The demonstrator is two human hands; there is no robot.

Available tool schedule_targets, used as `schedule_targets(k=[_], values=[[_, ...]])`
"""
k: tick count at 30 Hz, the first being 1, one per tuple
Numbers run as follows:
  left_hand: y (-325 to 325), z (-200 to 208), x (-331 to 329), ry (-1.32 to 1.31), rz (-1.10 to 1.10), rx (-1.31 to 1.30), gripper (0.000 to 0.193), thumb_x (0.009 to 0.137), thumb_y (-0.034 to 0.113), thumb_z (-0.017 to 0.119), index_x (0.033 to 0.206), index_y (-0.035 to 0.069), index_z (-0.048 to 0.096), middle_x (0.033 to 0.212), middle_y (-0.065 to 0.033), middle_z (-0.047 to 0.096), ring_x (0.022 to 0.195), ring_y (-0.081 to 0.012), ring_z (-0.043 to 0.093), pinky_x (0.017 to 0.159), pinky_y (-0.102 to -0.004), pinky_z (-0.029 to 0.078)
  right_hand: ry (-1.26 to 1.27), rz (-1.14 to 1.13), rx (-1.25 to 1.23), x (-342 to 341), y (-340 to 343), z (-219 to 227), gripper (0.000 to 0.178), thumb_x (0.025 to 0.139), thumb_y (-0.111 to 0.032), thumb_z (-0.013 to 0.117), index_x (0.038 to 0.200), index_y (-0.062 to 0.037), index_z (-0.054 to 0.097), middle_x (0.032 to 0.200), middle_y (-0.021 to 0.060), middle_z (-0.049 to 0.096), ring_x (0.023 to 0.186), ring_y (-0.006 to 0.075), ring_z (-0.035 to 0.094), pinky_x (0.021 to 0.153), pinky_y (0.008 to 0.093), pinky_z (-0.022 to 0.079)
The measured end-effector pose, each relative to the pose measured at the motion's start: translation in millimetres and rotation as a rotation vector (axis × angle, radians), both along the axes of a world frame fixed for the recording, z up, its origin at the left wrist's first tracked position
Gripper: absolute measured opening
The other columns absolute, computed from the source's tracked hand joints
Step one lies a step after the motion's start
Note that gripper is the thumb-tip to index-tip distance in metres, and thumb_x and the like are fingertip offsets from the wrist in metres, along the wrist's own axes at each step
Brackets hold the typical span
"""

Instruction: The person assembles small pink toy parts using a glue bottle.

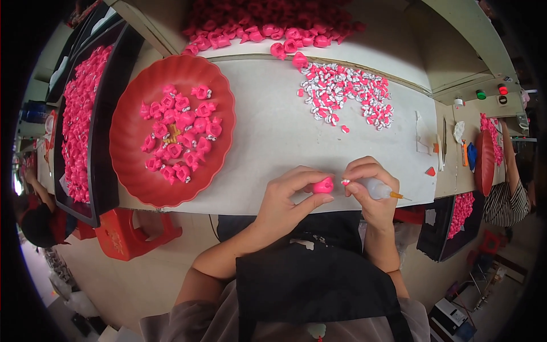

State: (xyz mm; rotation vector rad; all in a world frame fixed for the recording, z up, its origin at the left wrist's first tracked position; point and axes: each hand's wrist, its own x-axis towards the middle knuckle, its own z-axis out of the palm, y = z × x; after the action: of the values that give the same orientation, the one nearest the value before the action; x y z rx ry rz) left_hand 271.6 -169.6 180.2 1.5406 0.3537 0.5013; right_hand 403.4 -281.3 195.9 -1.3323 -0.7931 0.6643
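My left hand [290,192] pinches a rounded pink plastic part [323,185] between thumb and fingers, above the table's front edge. Close beside it, my right hand [371,191] holds a tiny pink-and-white piece [345,182] at its fingertips. That same hand also keeps a translucent squeeze bottle [376,188] in its palm, its thin needle tip on an orange base pointing right. A small gap separates the tiny piece from the pink part. Farther back on the white sheet [262,125] lies a loose spread of similar pink-and-white pieces [342,91].
A red scalloped tray [128,154] at left carries several pink parts. Left of it stands a black bin [105,114] of pink pieces. More pink parts [250,35] heap on the back shelf. A red stool [122,233] sits below; a co-worker's arm [511,154] shows at far right.
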Motion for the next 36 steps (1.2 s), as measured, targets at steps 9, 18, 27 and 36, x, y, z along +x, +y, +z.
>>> schedule_targets(k=[9,18,27,36], values=[[-6,3,3,0.045,-0.035,0.067,0.023,0.072,0.003,0.065,0.094,-0.002,0.058,0.089,-0.0117,0.059,0.079,-0.02,0.059,0.07,-0.0269,0.047,-0.435,0.063,-0.043,-2,-3,5,0.017,0.067,0.004,0.067,0.083,-0.0019,0.062,0.084,0.009,0.056,0.07,0.0153,0.057,0.058,0.0241,0.046],[-6,1,-1,0.049,-0.174,-0.426,0.022,0.077,0.005,0.062,0.097,-0.002,0.057,0.089,-0.0065,0.06,0.081,-0.013,0.057,0.073,-0.0242,0.045,-0.649,0.121,-0.043,0,-11,9,0.033,0.062,-0.001,0.071,0.093,-0.0038,0.063,0.092,0.0102,0.054,0.072,0.0165,0.058,0.057,0.0259,0.047],[-7,8,-1,0.084,-0.263,-0.771,0.015,0.082,0.008,0.058,0.094,-0.001,0.057,0.089,-0.0043,0.06,0.084,-0.0087,0.056,0.075,-0.021,0.044,-0.766,0.239,0.072,13,-2,0,0.034,0.061,-0.006,0.072,0.092,-0.0033,0.062,0.089,0.0098,0.056,0.066,0.0172,0.055,0.054,0.0257,0.046],[-13,-3,-2,0.056,-0.185,-0.707,0.017,0.081,0.008,0.059,0.095,-0.002,0.057,0.086,-0.0043,0.06,0.083,-0.0094,0.056,0.075,-0.022,0.044,-0.841,0.312,0.114,19,2,-10,0.033,0.059,-0.011,0.072,0.09,-0.0024,0.062,0.085,0.0085,0.058,0.064,0.0184,0.055,0.052,0.0259,0.045]])
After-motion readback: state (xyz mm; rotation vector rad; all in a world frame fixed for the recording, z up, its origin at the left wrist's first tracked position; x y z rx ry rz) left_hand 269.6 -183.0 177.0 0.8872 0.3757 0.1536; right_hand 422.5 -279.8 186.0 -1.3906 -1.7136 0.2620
